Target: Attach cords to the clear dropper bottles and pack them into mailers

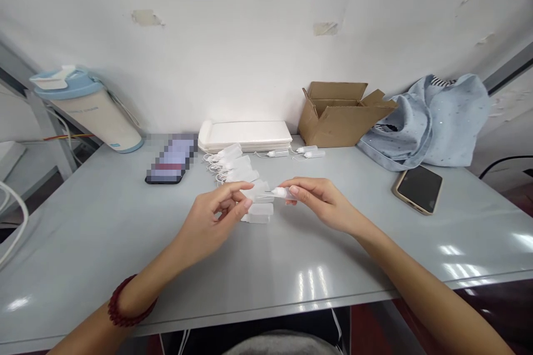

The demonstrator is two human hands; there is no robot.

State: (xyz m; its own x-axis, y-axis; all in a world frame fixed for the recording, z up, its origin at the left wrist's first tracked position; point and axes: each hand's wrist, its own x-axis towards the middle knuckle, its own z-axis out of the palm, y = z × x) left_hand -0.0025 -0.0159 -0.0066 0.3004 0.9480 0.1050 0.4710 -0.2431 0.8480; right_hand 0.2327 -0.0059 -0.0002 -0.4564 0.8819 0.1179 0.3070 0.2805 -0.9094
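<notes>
My right hand (322,199) pinches a small clear dropper bottle (281,192) between thumb and fingers, its white cap and thin tip pointing left. Just left of that tip is my left hand (219,213), thumb and index finger apart and the other fingers curled; I see nothing between them. Behind and under the left fingertips lies a row of several small translucent bottles (238,164) with white loops of string. A few more small bottles (314,153) lie farther back on the grey table (333,266).
White flat packs (245,133) are stacked against the wall, beside an open cardboard box (345,125). At right are a light blue bag (449,122) and a phone (420,189). Another phone (172,161) and a large cream tumbler (94,113) stand at left.
</notes>
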